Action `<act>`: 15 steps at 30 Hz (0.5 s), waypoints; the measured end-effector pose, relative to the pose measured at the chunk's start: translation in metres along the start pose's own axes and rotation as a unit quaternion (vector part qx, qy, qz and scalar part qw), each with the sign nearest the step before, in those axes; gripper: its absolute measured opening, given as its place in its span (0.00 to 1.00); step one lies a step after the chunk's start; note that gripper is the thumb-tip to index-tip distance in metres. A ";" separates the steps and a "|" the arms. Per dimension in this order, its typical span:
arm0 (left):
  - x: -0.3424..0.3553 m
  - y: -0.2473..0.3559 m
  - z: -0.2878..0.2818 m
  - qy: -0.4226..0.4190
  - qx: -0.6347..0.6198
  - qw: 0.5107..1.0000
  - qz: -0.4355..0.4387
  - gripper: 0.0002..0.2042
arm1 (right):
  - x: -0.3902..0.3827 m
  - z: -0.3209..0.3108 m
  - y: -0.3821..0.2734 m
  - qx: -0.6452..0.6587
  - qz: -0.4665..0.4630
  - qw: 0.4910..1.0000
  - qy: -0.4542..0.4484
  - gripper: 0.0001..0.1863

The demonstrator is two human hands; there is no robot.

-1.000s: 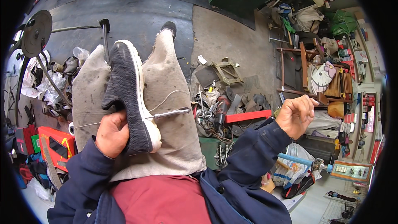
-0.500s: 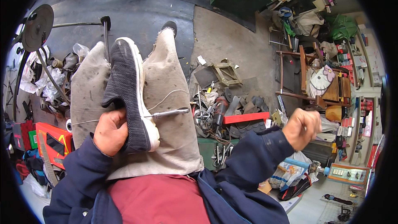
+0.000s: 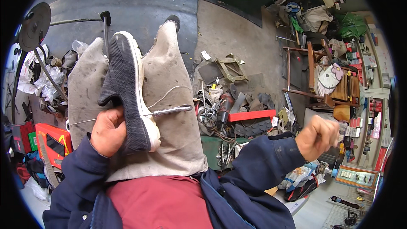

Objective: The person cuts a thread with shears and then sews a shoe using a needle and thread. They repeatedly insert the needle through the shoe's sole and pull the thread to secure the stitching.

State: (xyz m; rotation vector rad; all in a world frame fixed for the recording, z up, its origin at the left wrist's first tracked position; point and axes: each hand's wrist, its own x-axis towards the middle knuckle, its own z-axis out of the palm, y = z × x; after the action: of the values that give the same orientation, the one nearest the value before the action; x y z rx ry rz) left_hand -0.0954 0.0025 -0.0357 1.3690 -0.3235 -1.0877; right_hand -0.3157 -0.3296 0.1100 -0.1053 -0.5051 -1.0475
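Observation:
A dark grey knit shoe with a white sole stands on its side, toe pointing away, over the beige apron on my lap. My left hand grips it at the heel end, its fingers partly hidden inside the shoe's opening. An awl with a metal handle sticks into the side of the sole, its handle pointing right. Pale thread curves across the apron beside the awl, and more of it shows left of the shoe. Well off to the right, my right hand is raised with curled fingers; what they hold, if anything, is hidden.
Right of my lap lie a red tray, a power tool and several loose tools. A wooden chair with a cushion stands farther right. At the left are a red box and a metal stand with a round disc.
My right hand has moved a little farther right and slightly down. The shoe, still in my left hand, has shifted slightly left with the awl in its sole.

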 end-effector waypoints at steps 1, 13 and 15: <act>0.000 0.000 0.000 0.012 0.037 0.999 -0.023 0.12 | -0.001 -0.004 0.006 -0.094 0.009 0.995 0.027 0.15; 0.000 -0.002 0.002 -0.008 0.010 1.000 0.005 0.12 | -0.106 -0.078 0.138 -0.773 0.309 0.442 -0.334 0.14; -0.001 -0.001 0.002 0.006 0.032 0.999 -0.014 0.12 | -0.110 -0.086 0.146 -0.776 0.282 0.391 -0.406 0.14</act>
State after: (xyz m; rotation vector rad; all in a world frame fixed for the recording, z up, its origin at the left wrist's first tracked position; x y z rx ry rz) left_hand -0.0979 0.0023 -0.0359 1.4406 -0.3338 -1.0998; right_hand -0.2054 -0.1951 0.0076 -2.4451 -0.0880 -0.3216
